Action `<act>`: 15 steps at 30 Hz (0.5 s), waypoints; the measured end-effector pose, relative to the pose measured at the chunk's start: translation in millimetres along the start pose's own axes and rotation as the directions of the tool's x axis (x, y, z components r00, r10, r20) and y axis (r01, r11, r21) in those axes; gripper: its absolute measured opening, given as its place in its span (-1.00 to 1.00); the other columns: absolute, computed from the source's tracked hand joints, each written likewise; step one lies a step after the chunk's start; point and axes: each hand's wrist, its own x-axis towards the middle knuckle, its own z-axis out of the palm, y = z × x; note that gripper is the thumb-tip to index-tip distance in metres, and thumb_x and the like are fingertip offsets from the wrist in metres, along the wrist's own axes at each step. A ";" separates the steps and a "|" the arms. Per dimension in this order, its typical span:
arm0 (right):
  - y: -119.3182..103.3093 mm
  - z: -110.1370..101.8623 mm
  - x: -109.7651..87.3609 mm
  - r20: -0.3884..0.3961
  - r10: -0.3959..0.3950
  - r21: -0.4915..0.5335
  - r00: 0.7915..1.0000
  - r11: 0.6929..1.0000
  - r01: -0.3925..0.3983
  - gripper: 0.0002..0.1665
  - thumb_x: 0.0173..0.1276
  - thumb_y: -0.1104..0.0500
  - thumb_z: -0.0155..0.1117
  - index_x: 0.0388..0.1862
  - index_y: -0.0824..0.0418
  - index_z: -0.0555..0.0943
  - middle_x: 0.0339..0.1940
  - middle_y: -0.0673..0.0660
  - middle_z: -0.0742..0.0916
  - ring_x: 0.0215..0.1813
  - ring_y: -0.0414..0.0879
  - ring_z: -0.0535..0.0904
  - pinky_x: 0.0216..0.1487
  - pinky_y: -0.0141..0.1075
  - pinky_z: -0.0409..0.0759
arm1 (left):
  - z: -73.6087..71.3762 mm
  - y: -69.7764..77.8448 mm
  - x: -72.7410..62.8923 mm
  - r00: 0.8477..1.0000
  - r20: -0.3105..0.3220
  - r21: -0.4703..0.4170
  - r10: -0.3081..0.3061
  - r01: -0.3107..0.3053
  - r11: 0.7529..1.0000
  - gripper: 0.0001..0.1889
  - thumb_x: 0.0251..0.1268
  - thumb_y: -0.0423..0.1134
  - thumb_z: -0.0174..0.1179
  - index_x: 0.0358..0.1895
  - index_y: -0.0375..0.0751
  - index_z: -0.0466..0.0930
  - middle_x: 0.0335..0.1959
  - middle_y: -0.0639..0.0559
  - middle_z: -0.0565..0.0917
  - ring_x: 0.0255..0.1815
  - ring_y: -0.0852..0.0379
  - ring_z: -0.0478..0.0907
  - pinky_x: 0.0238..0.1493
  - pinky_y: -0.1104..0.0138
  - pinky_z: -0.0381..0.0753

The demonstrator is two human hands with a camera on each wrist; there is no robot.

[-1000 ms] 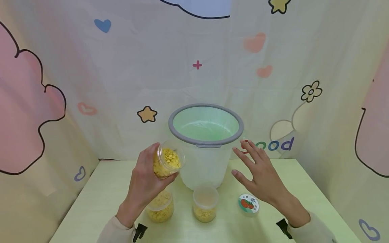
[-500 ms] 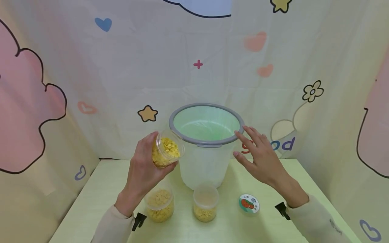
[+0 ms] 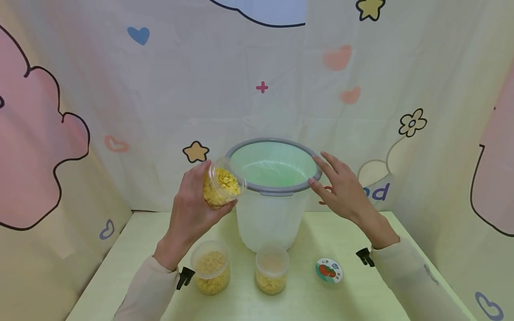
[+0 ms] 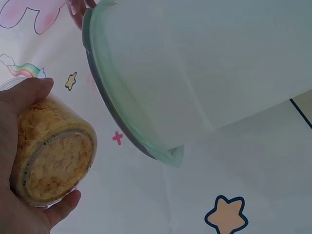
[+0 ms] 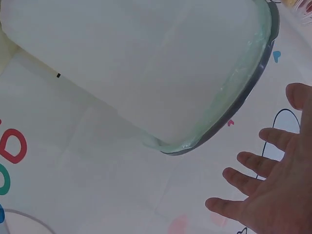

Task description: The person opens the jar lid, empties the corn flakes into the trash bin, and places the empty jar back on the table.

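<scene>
My left hand [image 3: 192, 200] grips a clear plastic jar [image 3: 220, 189] of yellow flakes, tilted with its open mouth toward the bin. In the left wrist view the jar's base [image 4: 61, 163] faces the camera, thumb and fingers wrapped round its sides. A white bin [image 3: 270, 218] with a grey rim and a pale green liner [image 3: 273, 165] stands behind; the jar's mouth overlaps its left rim in the head view. My right hand [image 3: 343, 189] holds nothing, fingers spread beside the bin's right rim; the right wrist view shows this hand [image 5: 273, 180] apart from the rim.
Two more jars of yellow flakes stand before the bin, a wider left jar [image 3: 212, 269] and a narrower middle jar [image 3: 271, 272]. A round lid [image 3: 329, 270] with a tomato picture lies to the right on the pale table [image 3: 120, 263]. A patterned curtain [image 3: 192, 80] hangs behind.
Both hands have risen toward the bin's rim, the left carrying the tilted jar upward. The bin, standing jars and lid have stayed in place.
</scene>
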 end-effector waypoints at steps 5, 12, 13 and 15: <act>5.5 -1.6 10.3 0.048 0.034 0.004 0.998 0.999 -0.034 -0.26 0.49 -0.14 0.03 0.54 0.09 0.21 0.58 0.23 0.23 0.54 0.32 0.14 0.43 0.33 0.16 | 0.1 0.6 9.1 1.000 -0.001 0.007 0.018 -0.018 1.000 0.08 -0.30 -0.05 0.62 0.41 -0.23 0.22 0.19 -0.23 0.50 0.18 -0.14 0.48 0.01 -0.05 0.67; 10.6 -4.7 22.0 0.091 0.080 0.023 0.993 0.996 -0.083 -0.23 0.49 -0.18 0.01 0.57 0.05 0.15 0.60 0.23 0.19 0.56 0.30 0.11 0.43 0.33 0.17 | -0.9 1.2 22.4 0.999 -0.004 0.019 0.047 -0.047 0.999 0.08 -0.25 0.01 0.60 0.41 -0.26 0.21 0.17 -0.27 0.48 0.15 -0.15 0.47 -0.02 -0.05 0.68; 11.1 -4.8 24.0 0.096 0.089 0.031 0.991 0.995 -0.092 -0.22 0.49 -0.18 0.01 0.58 0.04 0.13 0.60 0.22 0.19 0.57 0.30 0.10 0.42 0.33 0.18 | -0.9 1.0 24.4 0.999 -0.009 0.019 0.051 -0.051 0.999 0.07 -0.24 0.00 0.60 0.41 -0.26 0.21 0.16 -0.27 0.48 0.15 -0.15 0.47 -0.03 -0.05 0.68; 11.9 -4.9 28.2 0.108 0.102 0.044 0.989 0.993 -0.107 -0.21 0.49 -0.20 0.00 0.59 0.02 0.11 0.61 0.21 0.18 0.57 0.29 0.10 0.42 0.33 0.19 | -1.0 0.7 28.2 0.998 -0.019 0.018 0.059 -0.059 0.998 0.06 -0.23 0.01 0.59 0.40 -0.27 0.21 0.15 -0.27 0.48 0.14 -0.15 0.47 -0.03 -0.06 0.68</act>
